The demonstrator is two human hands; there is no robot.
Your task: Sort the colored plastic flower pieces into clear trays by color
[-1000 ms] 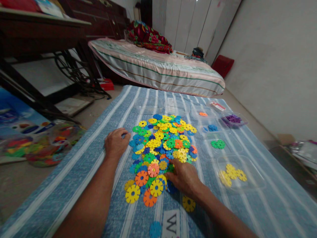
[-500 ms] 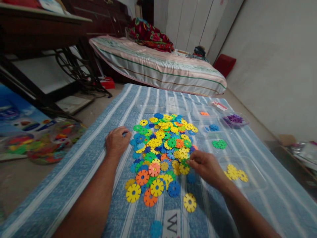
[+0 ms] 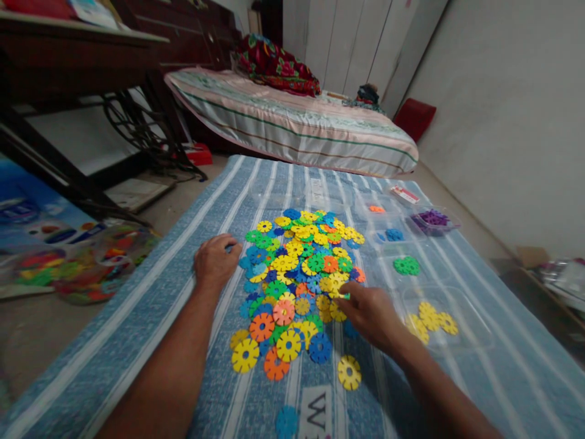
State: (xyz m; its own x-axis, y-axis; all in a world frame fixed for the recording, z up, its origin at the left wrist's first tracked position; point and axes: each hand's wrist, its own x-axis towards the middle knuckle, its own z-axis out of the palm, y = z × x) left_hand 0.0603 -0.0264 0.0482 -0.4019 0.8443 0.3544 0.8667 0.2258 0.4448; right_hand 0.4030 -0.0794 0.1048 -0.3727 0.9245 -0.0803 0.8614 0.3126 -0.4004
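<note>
A loose heap of notched plastic discs [image 3: 289, 346] in yellow, green, blue and orange lies on the striped cloth [image 3: 159, 292]. My right hand [image 3: 368, 308] is at the heap's right side, thumb and fingers pinched on a green notched disc [image 3: 343, 296], mostly hidden by the fingers. Left of the heap, my left hand [image 3: 217, 261] rests on the cloth with curled fingers; a bit of blue shows by the thumb, and whether it holds anything is hidden. One yellow disc [image 3: 350, 372] and one blue disc [image 3: 287, 422] lie apart, nearer me.
Clear plastic boxes line the right: yellow discs [image 3: 429, 316] nearest, then green discs [image 3: 406, 265], blue discs [image 3: 393, 235], orange discs [image 3: 376, 209] and purple discs [image 3: 432, 221]. A lettered paper [image 3: 315, 411] lies in front. Beyond the cloth stands a bed [image 3: 292, 125]; left, a sewing-machine table [image 3: 82, 58].
My right hand has shifted slightly left and drawn the green disc closer into its fingers. My left hand stays in place.
</note>
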